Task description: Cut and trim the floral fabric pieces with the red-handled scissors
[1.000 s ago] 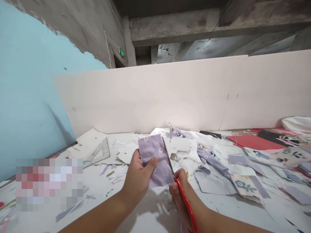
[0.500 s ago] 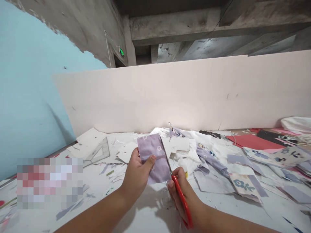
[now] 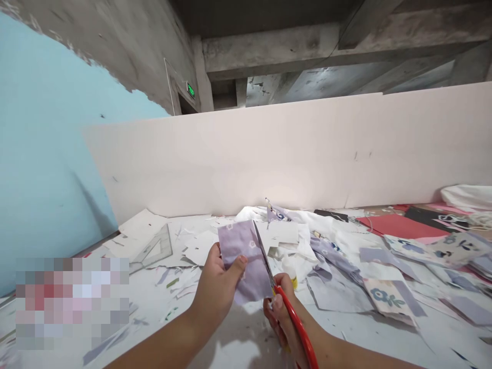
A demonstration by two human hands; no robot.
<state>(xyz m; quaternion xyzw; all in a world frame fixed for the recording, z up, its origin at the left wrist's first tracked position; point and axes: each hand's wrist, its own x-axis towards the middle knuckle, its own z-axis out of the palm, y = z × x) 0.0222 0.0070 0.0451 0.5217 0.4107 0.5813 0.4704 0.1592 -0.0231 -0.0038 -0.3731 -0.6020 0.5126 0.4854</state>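
My left hand [image 3: 217,289] is closed on a lilac piece of paper [image 3: 246,261] with small white flowers, thumb on its face, holding it upright above the table. My right hand [image 3: 282,318] grips red-handled scissors [image 3: 286,307]. Their blades run up along the right edge of the lilac piece.
A white table [image 3: 238,348] is strewn with paper scraps and floral cut-outs [image 3: 388,294]. A clear set square [image 3: 157,246] lies at the left, and a red sheet [image 3: 400,225] at the back right. A small glue bottle [image 3: 290,269] stands behind the scissors. A pale board [image 3: 292,154] walls off the far side.
Both hands and the paper have stayed in nearly the same place. The view has tilted slightly, and the scissors have shifted a little along the paper's right edge.
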